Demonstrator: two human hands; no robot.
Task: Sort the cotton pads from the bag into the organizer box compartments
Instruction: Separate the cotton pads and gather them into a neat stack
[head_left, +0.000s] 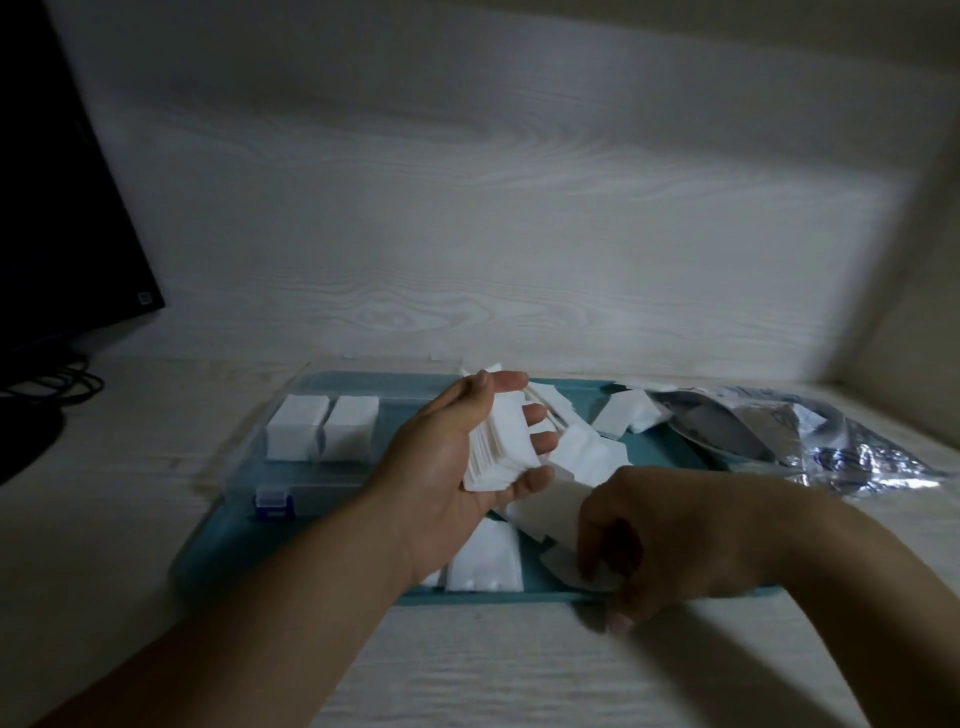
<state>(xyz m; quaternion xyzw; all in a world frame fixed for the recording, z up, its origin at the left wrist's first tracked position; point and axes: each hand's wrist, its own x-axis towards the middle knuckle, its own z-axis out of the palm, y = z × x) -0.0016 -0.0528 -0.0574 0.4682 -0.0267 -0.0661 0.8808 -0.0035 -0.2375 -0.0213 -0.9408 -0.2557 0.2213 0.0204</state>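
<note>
My left hand (457, 467) holds a thick stack of white cotton pads (506, 447) upright above the teal tray (519, 596), thumb below and fingers curled over the stack. My right hand (660, 551) pinches a single loose pad (566, 569) at the tray's front edge. More loose pads (485, 564) lie scattered across the tray. The clear organizer box (311, 470) sits on the tray's left side, with two compartments filled with pad stacks (322, 428). The crumpled silvery bag (810, 436) lies at the right.
A dark monitor (57, 208) and cables (62, 384) stand at the far left on the pale wood-grain desk. A wall of the same wood grain rises right behind the tray. The box has a blue latch (274, 504) at its front.
</note>
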